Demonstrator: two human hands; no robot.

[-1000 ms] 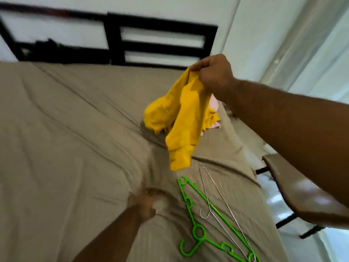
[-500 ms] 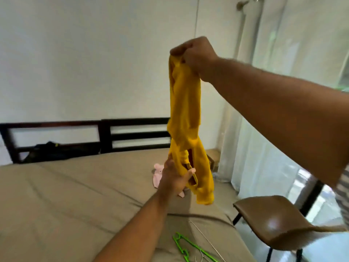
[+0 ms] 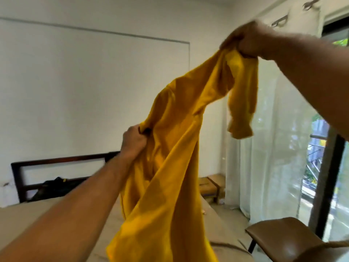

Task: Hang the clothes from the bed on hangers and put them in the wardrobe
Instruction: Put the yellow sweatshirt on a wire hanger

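Above bed (image 3: 37, 220): shirt (image 3: 175, 167) stretched between left hand (image 3: 133, 140), low centre, and right hand (image 3: 245, 40), high right. Far left: headboard (image 3: 56, 161), bag (image 3: 54, 188) by it. Near right: chair (image 3: 283, 237), curtain (image 3: 264, 148) behind.

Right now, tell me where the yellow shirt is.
In the head view the yellow shirt hangs mid-frame above the bed, held up between the left hand lower down and the right hand high near the curtain.

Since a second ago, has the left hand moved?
Yes. The left hand has lifted off the bed, where it rested, and now grips the yellow shirt, showing above the headboard.
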